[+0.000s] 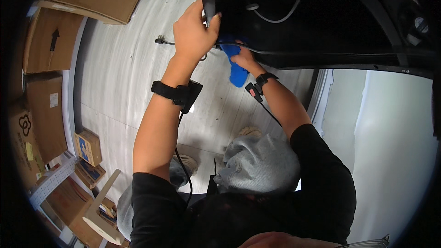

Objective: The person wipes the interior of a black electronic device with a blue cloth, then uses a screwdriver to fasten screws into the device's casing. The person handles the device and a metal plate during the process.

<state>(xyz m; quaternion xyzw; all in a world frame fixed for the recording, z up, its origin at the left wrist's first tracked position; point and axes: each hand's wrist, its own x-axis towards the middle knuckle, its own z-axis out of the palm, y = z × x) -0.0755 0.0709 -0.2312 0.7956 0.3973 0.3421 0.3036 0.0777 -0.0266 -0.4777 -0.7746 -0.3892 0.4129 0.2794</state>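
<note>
- One black casing [317, 23], one blue cloth [237, 74], one plug [159, 41].
- My left hand [192, 30] grips the casing's edge.
- My right hand [244, 58] clutches the cloth, right of my left.

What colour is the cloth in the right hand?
The cloth is bright blue; best seen in the head view.
</note>
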